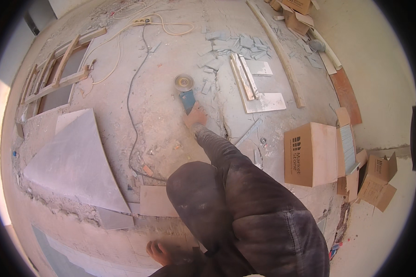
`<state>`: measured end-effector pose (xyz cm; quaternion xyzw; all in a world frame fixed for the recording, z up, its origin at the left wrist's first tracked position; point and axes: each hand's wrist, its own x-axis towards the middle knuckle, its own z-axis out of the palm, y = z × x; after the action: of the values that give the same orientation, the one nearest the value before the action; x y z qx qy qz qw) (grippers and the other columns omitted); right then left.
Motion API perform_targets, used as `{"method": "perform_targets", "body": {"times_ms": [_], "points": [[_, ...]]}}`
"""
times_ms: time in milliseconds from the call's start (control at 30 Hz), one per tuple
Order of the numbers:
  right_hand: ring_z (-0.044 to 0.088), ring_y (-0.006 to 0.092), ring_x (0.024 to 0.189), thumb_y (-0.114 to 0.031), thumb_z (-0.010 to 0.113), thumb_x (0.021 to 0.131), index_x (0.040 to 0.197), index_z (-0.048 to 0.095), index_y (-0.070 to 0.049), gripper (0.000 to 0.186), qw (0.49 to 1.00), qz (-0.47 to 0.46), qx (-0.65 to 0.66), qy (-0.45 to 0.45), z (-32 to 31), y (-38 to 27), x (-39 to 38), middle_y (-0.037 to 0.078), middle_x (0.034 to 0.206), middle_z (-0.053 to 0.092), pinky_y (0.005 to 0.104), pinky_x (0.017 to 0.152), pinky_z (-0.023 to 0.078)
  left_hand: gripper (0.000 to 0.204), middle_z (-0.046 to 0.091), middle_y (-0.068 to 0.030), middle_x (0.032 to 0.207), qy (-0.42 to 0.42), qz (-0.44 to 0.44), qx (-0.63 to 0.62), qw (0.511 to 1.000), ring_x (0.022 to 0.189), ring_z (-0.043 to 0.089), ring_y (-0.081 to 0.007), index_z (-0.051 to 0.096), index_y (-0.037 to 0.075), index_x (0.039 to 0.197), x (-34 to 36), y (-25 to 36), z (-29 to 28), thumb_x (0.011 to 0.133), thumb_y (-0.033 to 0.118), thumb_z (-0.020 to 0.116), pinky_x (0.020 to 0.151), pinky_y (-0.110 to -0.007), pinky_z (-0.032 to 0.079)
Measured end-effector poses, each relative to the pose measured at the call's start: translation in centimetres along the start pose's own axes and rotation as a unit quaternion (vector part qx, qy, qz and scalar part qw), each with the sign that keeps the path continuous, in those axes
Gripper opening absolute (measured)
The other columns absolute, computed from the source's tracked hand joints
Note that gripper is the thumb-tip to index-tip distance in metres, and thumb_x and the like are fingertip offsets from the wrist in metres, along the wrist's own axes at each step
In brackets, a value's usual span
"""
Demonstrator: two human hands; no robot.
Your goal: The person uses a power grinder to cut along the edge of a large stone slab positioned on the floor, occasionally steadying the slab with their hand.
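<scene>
My right hand [196, 115] reaches forward on a dark, dusty sleeve and grips the blue body of an angle grinder [186, 99]. The grinder lies on the dusty concrete floor, its round metal disc [184, 83] pointing away from me. A black cable [133, 99] runs from the grinder along the floor to a power strip [141, 21] at the far end. My left hand is out of the picture. My bent knee in dark trousers [194, 189] and a bare foot [159, 251] fill the lower middle.
Big grey tile slabs [74, 161] lie at the left, a wooden frame [55, 74] beyond them. Cut tiles [263, 101] and several tile scraps [235, 44] lie past the grinder, beside a long strip [282, 60]. Cardboard boxes [309, 154] stand at the right.
</scene>
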<state>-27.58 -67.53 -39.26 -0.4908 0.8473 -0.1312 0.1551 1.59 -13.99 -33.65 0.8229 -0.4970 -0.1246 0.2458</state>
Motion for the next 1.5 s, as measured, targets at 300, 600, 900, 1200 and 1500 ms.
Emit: {"method": "perform_targets", "body": {"times_ms": [300,600,900,1200,1500], "points": [[0.04,0.0358,0.133,-0.044,0.067,0.08,0.146,0.03,-0.009,0.083,0.998,0.027,0.048,-0.039,-0.1,-1.0,-1.6,0.022,0.141,0.043,0.0538,0.112,0.027,0.024,0.058,-0.0241,0.11,0.021,0.029,-0.007,0.999,0.104,0.054,-0.0426,0.062,-0.004,0.1,0.6,-1.9,-0.4,0.092,0.019,0.057,0.09,-0.051,0.043],[0.038,0.0381,0.135,-0.045,0.067,0.08,0.148,0.026,-0.006,0.089,0.996,0.031,0.033,-0.077,-0.9,0.4,-1.0,0.023,0.143,0.04,0.0535,0.111,0.028,0.02,0.06,-0.0199,0.105,0.042,-0.061,-0.038,0.997,0.097,0.056,-0.0368,0.061,-0.004,0.085,3.1,-2.1,-1.0,0.091,0.015,0.062,0.083,-0.048,0.045],[0.04,0.0393,0.133,-0.049,0.069,0.075,0.147,0.028,-0.005,0.093,1.0,0.023,-0.011,-0.014,-0.3,0.2,0.6,0.025,0.14,0.043,0.0519,0.11,0.034,0.017,0.061,-0.0173,0.098,0.056,-0.003,-0.069,0.996,0.095,0.057,-0.0342,0.06,-0.002,0.081,4.4,-1.9,1.7,0.091,0.012,0.061,0.081,-0.045,0.046],[0.041,0.0403,0.131,-0.055,0.073,0.07,0.147,0.026,-0.002,0.104,0.997,0.002,-0.077,-0.007,-0.9,-0.1,-1.6,0.026,0.137,0.042,0.0493,0.103,0.041,0.045,0.046,-0.0215,0.14,-0.026,-0.07,0.013,0.997,0.13,0.042,-0.0409,0.056,0.006,0.124,2.4,-0.1,-2.3,0.085,0.024,0.068,0.108,-0.051,0.034],[0.06,0.0147,0.081,-0.022,0.072,0.085,0.12,0.058,0.0,0.043,0.876,-0.146,0.357,-0.29,-12.1,-5.8,-6.2,0.006,0.088,0.061,0.0279,0.074,0.048,0.05,0.046,-0.0219,0.141,0.007,-0.115,0.002,0.993,0.133,0.04,-0.0417,0.055,0.004,0.127,0.5,1.6,-2.3,0.084,0.026,0.067,0.11,-0.051,0.032]]}}
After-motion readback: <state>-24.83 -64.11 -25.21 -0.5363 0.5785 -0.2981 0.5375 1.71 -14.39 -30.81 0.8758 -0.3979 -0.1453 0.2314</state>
